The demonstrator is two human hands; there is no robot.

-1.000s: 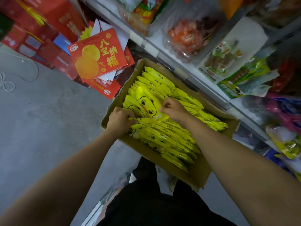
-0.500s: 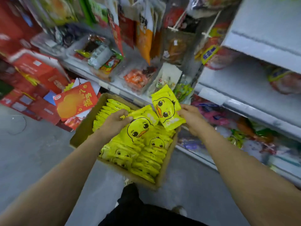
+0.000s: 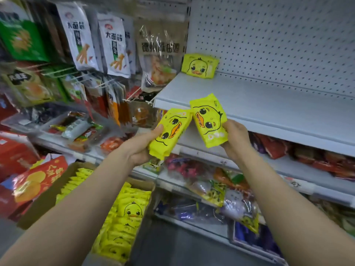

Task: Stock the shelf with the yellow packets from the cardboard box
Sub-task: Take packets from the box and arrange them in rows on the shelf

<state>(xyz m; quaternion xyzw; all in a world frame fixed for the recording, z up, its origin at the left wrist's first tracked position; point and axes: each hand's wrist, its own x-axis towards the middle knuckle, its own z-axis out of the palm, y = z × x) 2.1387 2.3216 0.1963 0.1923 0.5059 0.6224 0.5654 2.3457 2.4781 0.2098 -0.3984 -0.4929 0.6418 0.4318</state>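
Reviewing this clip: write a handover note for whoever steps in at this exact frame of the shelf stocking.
Left hand: grips a small stack of yellow duck packets, held below the white shelf's front edge.
Right hand: grips another yellow duck packet, raised in front of the white shelf.
Done: yellow packets already stand at the shelf's back left corner, against the pegboard.
Left: place both handfuls on the shelf, then keep emptying the cardboard box on the floor, which looks mostly full of packets.
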